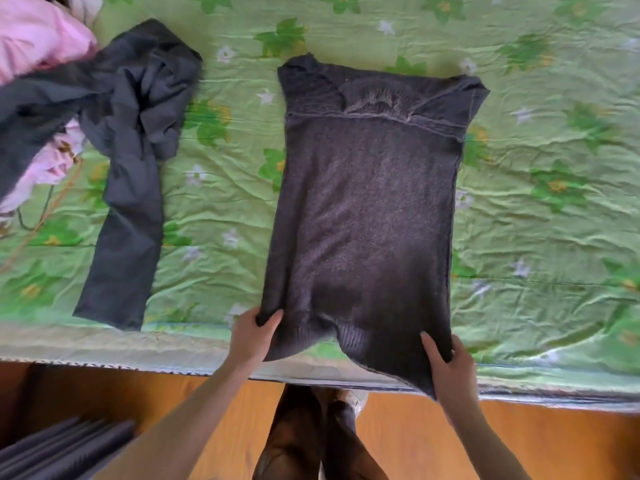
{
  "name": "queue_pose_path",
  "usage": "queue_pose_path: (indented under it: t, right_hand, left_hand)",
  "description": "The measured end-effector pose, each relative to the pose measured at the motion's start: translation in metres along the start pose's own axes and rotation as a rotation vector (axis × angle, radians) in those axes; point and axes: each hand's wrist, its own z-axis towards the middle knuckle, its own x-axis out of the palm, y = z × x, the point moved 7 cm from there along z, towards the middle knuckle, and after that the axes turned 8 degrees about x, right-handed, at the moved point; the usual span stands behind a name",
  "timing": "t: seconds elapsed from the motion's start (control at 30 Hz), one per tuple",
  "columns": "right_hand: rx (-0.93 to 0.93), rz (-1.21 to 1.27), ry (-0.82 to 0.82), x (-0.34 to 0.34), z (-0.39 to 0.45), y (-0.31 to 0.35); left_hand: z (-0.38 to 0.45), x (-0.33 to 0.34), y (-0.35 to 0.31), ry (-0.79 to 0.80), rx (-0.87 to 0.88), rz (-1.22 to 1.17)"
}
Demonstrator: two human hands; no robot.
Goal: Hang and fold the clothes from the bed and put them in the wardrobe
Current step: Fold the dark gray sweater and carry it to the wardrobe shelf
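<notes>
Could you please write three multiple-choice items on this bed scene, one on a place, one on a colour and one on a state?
1. Where does the crumpled dark grey garment lie relative to the knit sweater?
A. to its left
B. to its right
C. on top of it

2. What colour is the bedsheet?
A. plain white
B. green with a flower print
C. red striped

3. How is the sweater being handled?
A. it hangs on a hanger
B. it lies untouched
C. both hands grip its bottom hem

Answers:
1. A, the garment lies apart from the sweater, nearer the pink clothes.
2. B, green leaves and pale flowers cover the sheet.
3. C, the left hand and the right hand each hold a lower corner at the bed's edge.
</notes>
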Motion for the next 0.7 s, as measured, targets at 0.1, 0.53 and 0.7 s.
queue_pose_path:
  t: [0.1, 0.53, 0.7]
  right_hand:
    - [-0.041, -0.051, -0.168, -0.047, 0.010, -0.006]
    - [0.060, -0.110, -0.034, -0.039, 0.029, -0.047]
    - [0.167, -0.023, 0.167, -0.032, 0.032, -0.058]
  left_hand:
    - [-0.002, -0.040, 0.013, -0.098, 0.007, 0.025]
    - [-0.014, -0.044, 0.034, -0.063, 0.059, 0.182]
    - [-0.014, -0.044, 0.032, -0.053, 0.092, 0.213]
